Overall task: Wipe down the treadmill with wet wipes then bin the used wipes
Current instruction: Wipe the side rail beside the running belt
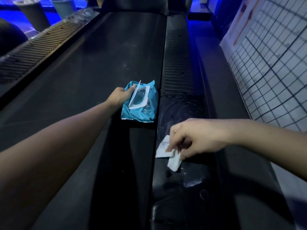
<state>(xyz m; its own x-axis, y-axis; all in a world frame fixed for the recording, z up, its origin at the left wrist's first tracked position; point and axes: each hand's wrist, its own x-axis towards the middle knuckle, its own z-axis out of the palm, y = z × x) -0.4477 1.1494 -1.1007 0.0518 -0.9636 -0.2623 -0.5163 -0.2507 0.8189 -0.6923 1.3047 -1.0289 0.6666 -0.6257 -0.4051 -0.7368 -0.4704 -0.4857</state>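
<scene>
the left hand (pixel 120 95) reaches out over the belt (pixel 86 80) and grips the left edge of the blue pack (pixel 141 110), thumb on top beside the white flap (pixel 139 95), which stands open. the pack lies on the belt's right edge, just beside the right rail (pixel 179 77).

the right hand (pixel 194 138) is nearer, over the rail, with its fingers curled down and pinching a crumpled white wipe (pixel 167 152). the wipe touches the rail's smooth part, below the ribbed section. faint curved smears show on the rail between wipe and pack.

the left rail (pixel 39 45), also ribbed, runs up the far side of the belt. two bins (pixel 33 12) stand beyond it, top left, well apart from both hands. a white tiled wall (pixel 274 63) runs along the right.
</scene>
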